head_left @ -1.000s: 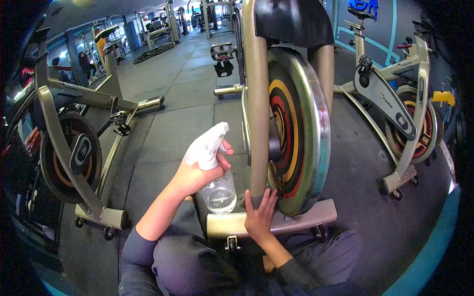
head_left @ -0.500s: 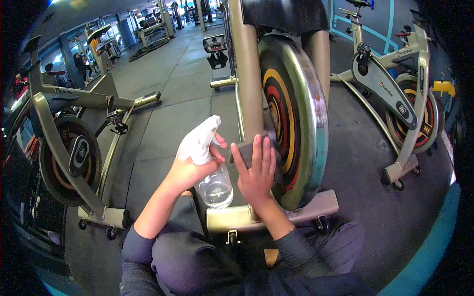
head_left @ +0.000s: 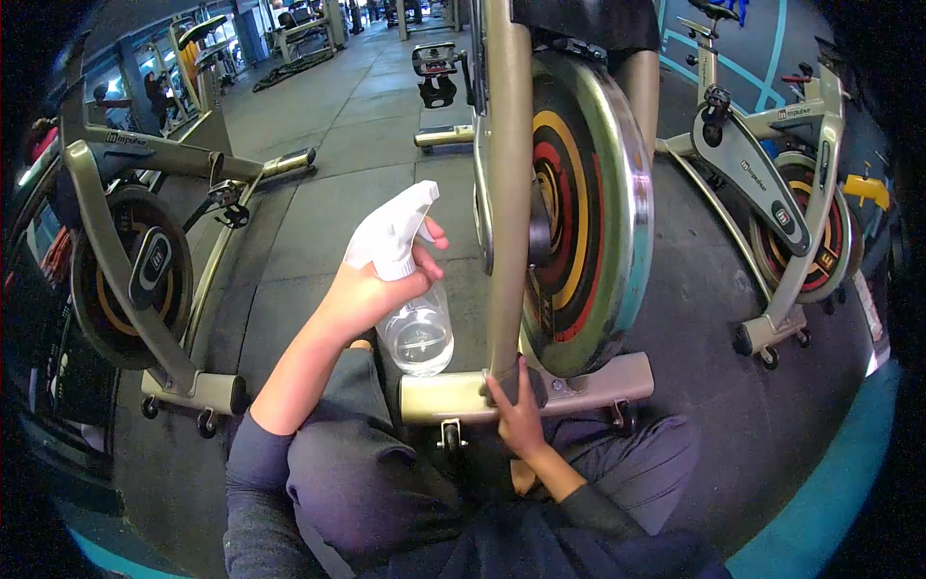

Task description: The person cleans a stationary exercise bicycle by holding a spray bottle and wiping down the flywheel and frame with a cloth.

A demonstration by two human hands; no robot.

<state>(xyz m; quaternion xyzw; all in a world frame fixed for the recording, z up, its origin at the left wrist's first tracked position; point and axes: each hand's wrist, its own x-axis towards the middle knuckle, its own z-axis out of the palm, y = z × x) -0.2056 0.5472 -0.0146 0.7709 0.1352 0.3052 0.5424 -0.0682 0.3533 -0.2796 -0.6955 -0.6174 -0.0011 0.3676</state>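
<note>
In the head view my left hand (head_left: 386, 294) is wrapped round the neck of a clear spray bottle (head_left: 421, 338) with a white trigger head and some clear liquid inside. Lower down, my right hand (head_left: 522, 420) presses a dark grey cloth (head_left: 533, 388) round the foot of the frame tube (head_left: 509, 212) of an exercise bike, where it meets the front stabiliser bar (head_left: 444, 396). Most of the cloth is hidden behind the fingers and tube. The bike's flywheel (head_left: 632, 241), with red and yellow rings, stands just to the right.
A second exercise bike (head_left: 145, 280) stands at the left and a third (head_left: 762, 183) at the right. A pedal (head_left: 436, 63) juts out beyond the middle bike. My crossed legs (head_left: 362, 473) lie close to the stabiliser bar. Dark mats (head_left: 367, 188) cover the floor.
My right hand has moved the cloth down the frame tube, from beside the flywheel's hub to the stabiliser bar. My left hand still holds the spray bottle. The view has shifted slightly.
</note>
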